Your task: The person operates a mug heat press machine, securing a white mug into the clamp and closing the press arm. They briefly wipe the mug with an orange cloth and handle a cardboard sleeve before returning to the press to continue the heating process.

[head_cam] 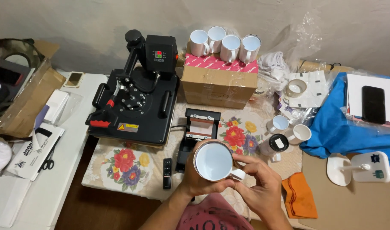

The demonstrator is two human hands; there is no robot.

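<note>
Surface (118,176), flowered cloth cover: carries all items below; landmark is the black heat press.

Heat press (135,106), black, large, handle red-tipped, small lit display on its upright head: stands at the rear left of the surface.

Cardboard box (218,87), brown with pink-patterned top: just right of the heat press. Four white mugs (225,42) lie on its top, mouths toward the camera.

Blue cloth (344,127): far right of the heat press; a black phone (372,104) on white sheets behind it.

Mug press attachment (199,130), black with a reddish pad: just beside the heat press, at its front right corner.

Orange cloth (298,196): well right of and nearer than the heat press.

White mug (214,161), held in the air, mouth toward the camera: in front and to the right of the heat press, over the near edge of the surface.

Left hand (199,179): fingers closed around the white mug's body from below.

Right hand (259,187): fingers pinched on the white mug's handle side.

Two further white mugs (288,130) and a dark-lidded cup (275,144): right of the heat press, past the attachment.

Tape roll (296,88): right of the cardboard box.

Remote control (167,173), black, slim: in front of the heat press.
</note>
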